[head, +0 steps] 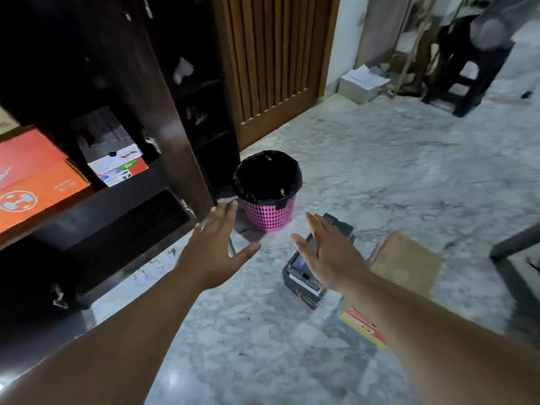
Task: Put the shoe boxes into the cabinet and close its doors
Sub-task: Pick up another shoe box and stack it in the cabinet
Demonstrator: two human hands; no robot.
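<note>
Shoe boxes: two shelved in the cabinet (pixel 175 118), two on the marble floor (pixel 394 176).
Dark box (pixel 304 276) and brown box (pixel 409 261) lie beside a pink bin (pixel 267 213). Left hand (pixel 214 247) and right hand (pixel 327 252) reach out, fingers straight, holding nothing; right overlaps the dark box. Orange box (pixel 38 182) and white box (pixel 117 165) sit shelved.

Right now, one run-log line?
left hand open | right hand open, over black shoe box on floor | cabinet open
</note>
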